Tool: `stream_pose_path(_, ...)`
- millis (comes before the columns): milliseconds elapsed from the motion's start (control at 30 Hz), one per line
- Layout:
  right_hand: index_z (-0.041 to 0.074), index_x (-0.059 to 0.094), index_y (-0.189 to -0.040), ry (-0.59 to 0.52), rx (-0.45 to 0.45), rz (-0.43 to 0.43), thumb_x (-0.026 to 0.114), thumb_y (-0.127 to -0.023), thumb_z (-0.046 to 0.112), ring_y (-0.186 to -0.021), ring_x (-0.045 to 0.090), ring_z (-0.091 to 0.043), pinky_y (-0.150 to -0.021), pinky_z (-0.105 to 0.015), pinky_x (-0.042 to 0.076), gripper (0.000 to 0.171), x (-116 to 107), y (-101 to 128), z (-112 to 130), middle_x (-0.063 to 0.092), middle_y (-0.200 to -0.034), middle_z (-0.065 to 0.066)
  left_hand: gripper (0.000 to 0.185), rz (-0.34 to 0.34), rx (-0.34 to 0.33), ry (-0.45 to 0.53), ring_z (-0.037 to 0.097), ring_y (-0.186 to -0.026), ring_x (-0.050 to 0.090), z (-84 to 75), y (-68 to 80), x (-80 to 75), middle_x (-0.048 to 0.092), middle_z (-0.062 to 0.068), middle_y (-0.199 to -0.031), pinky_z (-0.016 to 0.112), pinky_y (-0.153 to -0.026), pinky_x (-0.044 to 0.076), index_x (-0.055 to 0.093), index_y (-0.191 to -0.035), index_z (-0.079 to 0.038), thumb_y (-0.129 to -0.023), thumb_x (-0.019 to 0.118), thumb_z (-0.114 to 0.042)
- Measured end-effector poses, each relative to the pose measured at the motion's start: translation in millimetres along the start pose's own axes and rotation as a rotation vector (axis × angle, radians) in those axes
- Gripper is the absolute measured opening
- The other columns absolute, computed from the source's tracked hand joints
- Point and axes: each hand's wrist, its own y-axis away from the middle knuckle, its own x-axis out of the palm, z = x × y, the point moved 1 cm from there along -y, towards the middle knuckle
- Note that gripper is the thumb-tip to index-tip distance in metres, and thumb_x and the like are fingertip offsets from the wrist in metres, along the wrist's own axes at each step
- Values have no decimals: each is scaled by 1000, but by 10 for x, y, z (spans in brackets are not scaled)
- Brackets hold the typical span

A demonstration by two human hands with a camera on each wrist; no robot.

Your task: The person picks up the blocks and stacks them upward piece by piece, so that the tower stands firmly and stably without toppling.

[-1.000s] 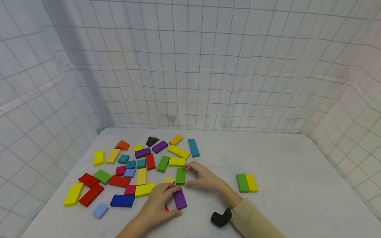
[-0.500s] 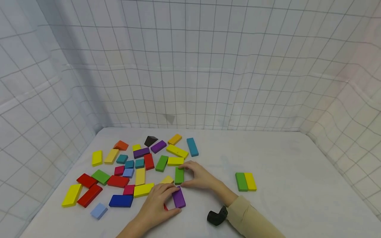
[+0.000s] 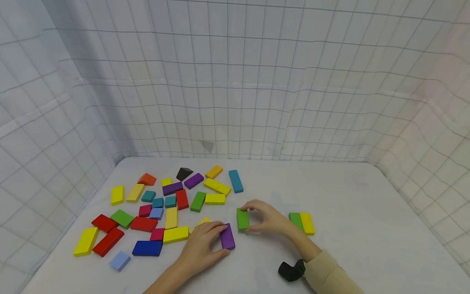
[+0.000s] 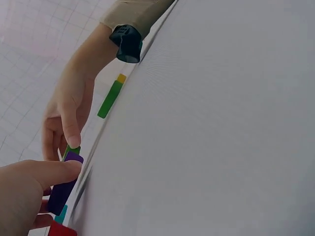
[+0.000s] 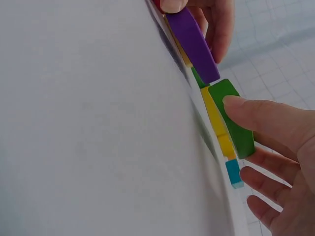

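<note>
My left hand [image 3: 203, 247] pinches a purple rectangular block [image 3: 227, 237] between thumb and fingers, close over the table. In the left wrist view the thumb lies along one face of that purple block [image 4: 61, 194]. Just to its right, my right hand [image 3: 269, 220] grips a green rectangular block [image 3: 242, 220] by its two ends. From the right wrist view, the thumb presses on the green block [image 5: 235, 130], with the index finger at its far end and the other fingers loosely bent. A yellow block [image 3: 202, 223] is partly hidden behind the left hand.
Several coloured blocks lie spread over the left half of the white table [image 3: 349, 253], among them a dark blue one [image 3: 147, 248] and a black wedge [image 3: 184, 173]. Right of the right hand a yellow block [image 3: 307, 223] lies against a green one [image 3: 295, 220]. Gridded white curtains [image 3: 235, 81] surround the table.
The right hand has carried the green block to the right, away from the scattered blocks. The left hand has shifted slightly right and away from me with the purple block.
</note>
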Motion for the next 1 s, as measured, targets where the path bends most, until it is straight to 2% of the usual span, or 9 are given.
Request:
stream_pose_path(167, 6, 56, -116, 26, -3, 2, 77, -73, 20, -109, 51, -19, -94, -34, 42, 50, -112, 211, -54, 58, -117, -2, 58, 46, 42, 19, 19, -111, 51, -120, -200, 80, 56, 3, -123, 40, -93, 44, 59, -121, -10, -74, 73, -41)
stream_pose_path(300, 7, 56, -116, 33, 39, 7, 78, -72, 19, -111, 50, -20, -96, -37, 41, 51, -201, 330, -72, 57, -118, -2, 57, 72, 37, 56, 20, -111, 51, -205, -366, 186, 55, 4, -123, 39, -93, 44, 58, -122, -9, -75, 73, -37)
stream_pose_path(467, 7, 57, -116, 77, 75, 7, 79, -71, 19, -113, 50, -22, -96, -42, 40, 52, -306, 453, -97, 58, -118, -2, 55, 68, 31, 96, 21, -111, 51, -285, -539, 323, 56, 5, -122, 38, -93, 44, 58, -121, -6, -75, 74, -33)
stream_pose_path(667, 8, 57, -116, 134, 99, -4, 79, -69, 19, -112, 51, -23, -94, -45, 40, 52, -403, 573, -156, 59, -117, -2, 55, 84, 29, 134, 21, -112, 51, -358, -664, 439, 56, 6, -123, 38, -95, 43, 58, -121, -6, -75, 75, -31)
stream_pose_path(867, 12, 57, -117, 221, 163, -2, 81, -67, 22, -113, 50, -24, -95, -55, 28, 57, -464, 653, -163, 59, -117, 0, 54, 84, 62, 143, 21, -111, 52, -427, -760, 526, 57, 5, -122, 37, -94, 43, 59, -119, -7, -74, 76, -31)
stream_pose_path(1000, 11, 57, -118, 239, 186, -2, 82, -65, 21, -112, 50, -25, -94, -56, 24, 59, -476, 689, -156, 59, -117, -1, 54, 71, 92, 148, 19, -110, 53, -455, -796, 569, 57, 4, -120, 37, -93, 43, 60, -118, -7, -73, 76, -30)
